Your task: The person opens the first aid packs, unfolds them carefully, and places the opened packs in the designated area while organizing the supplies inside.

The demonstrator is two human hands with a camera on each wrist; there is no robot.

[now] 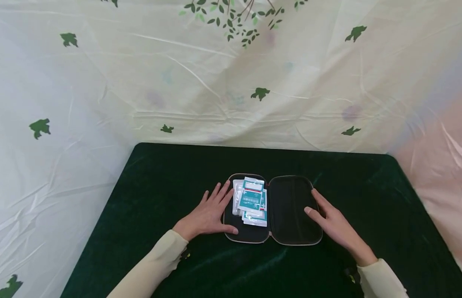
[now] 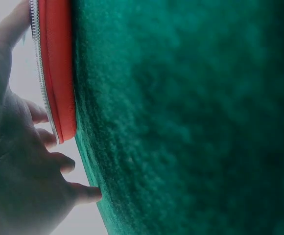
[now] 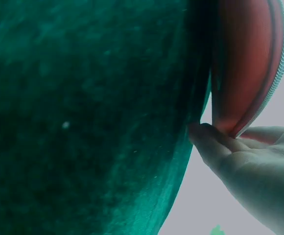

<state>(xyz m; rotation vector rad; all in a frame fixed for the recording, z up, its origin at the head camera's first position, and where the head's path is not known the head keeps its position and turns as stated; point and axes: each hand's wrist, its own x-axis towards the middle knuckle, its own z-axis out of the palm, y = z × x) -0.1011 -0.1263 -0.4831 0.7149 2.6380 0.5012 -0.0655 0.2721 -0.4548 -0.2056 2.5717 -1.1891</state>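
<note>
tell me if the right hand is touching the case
Touching. The right wrist view shows it: the end of the case sits between the digits of the right hand, with no gap where they meet.

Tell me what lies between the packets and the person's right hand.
Part of the open case lies between the packets and the right hand: its fold, then bare black lining. The head view shows this.
</note>
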